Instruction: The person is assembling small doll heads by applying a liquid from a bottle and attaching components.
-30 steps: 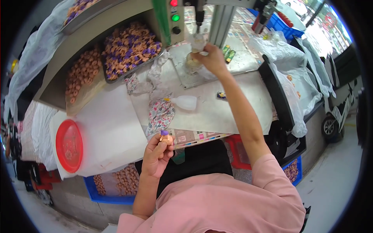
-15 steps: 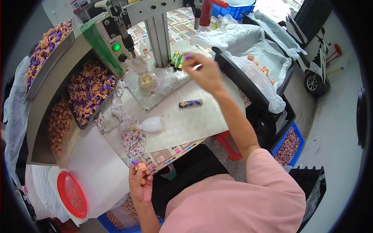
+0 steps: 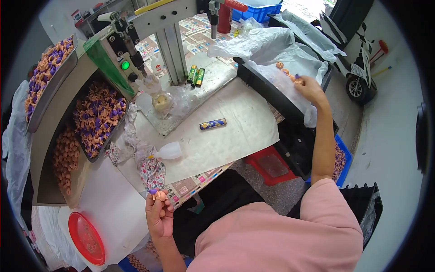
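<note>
Between left hand (image 3: 159,213) fingertips, small purple-orange piece (image 3: 157,194)

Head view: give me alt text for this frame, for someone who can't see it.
Seen from above, a person at a workbench holds a small orange and purple toy piece in the left hand, while the right hand reaches into a plastic-lined black bin on the right. Trays of similar pieces sit at left beside a small press.

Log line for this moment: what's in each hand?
left hand: holds small orange-and-purple piece | right hand: in plastic-lined black bin, at orange pieces | press: untouched
</note>
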`<state>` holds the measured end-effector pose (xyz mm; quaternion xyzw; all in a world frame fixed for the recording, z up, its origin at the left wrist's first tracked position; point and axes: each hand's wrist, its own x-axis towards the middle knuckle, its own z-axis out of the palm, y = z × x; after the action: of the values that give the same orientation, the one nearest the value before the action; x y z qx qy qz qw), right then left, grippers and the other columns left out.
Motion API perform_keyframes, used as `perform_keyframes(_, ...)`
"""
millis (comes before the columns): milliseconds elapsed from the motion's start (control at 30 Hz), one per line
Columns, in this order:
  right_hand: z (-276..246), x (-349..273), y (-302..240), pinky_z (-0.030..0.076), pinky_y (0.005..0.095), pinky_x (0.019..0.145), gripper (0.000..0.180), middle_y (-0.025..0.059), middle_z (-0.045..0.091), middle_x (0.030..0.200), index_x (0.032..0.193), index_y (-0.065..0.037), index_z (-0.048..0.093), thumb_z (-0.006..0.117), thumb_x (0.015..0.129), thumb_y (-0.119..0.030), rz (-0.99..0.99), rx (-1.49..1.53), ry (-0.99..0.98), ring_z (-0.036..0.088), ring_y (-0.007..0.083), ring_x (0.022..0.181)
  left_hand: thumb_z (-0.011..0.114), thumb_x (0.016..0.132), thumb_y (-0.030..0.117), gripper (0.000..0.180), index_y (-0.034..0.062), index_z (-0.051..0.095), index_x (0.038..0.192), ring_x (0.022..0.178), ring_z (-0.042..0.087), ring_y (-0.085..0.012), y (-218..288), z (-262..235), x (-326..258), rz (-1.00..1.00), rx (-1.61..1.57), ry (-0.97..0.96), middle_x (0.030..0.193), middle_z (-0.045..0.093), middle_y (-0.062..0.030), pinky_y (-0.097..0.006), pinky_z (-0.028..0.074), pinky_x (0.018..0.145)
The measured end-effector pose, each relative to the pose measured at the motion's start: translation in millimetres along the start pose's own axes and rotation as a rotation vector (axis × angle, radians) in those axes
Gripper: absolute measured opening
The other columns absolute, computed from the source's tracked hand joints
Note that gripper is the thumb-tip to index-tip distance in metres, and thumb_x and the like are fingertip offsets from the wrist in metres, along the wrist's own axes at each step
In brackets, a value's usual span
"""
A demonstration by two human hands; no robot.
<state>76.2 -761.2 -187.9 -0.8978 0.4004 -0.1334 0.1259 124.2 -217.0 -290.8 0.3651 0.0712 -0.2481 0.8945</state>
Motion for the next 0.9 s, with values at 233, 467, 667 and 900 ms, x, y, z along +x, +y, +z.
perform_keyframes(233,-11,-8,17,0.043,0.0204,0.064,0.032,-0.0018,0.06,0.084,0.097,0.001,0.066,0.068,0.085,-0.028,0.077,0.617,-0.585,0.054,0.0042,0.074,0.054,0.093,0.008,0.026,0.0056,0.053,0.119,0.082,0.056,-0.0125,5,5,-6,-0.019,0.018,0.0,0.109,0.058,-0.0117,-0.023,0.049,0.068)
perform_keyframes(467,-8,-20,14,0.042,0.0209,0.063,0.027,-0.0035,0.059,0.081,0.089,-0.003,0.067,0.062,0.089,-0.03,0.158,0.587,-0.594,0.052,0.0034,0.073,0.055,0.092,0.006,0.024,0.0058,0.053,0.116,0.08,0.057,-0.0121,8,8,-10,0.002,0.029,0.016,0.108,0.059,-0.0121,-0.023,0.05,0.066)
perform_keyframes(667,9,-25,5,0.042,0.024,0.072,0.031,-0.0006,0.056,0.08,0.094,-0.002,0.066,0.056,0.091,-0.031,0.079,0.448,-0.266,0.051,0.0075,0.082,0.057,0.091,0.007,0.023,0.0051,0.052,0.113,0.079,0.058,-0.0112,25,17,13,0.024,0.106,0.0,0.105,0.059,-0.0115,-0.023,0.05,0.065)
perform_keyframes(900,-7,-41,-5,0.043,0.0246,0.069,0.027,-0.0006,0.059,0.082,0.101,0.001,0.066,0.058,0.09,-0.022,0.131,0.296,-0.286,0.052,0.0092,0.077,0.058,0.091,0.008,0.025,0.0046,0.051,0.115,0.078,0.057,-0.011,37,38,43,0.021,0.139,-0.073,0.107,0.059,-0.0124,-0.021,0.051,0.064)
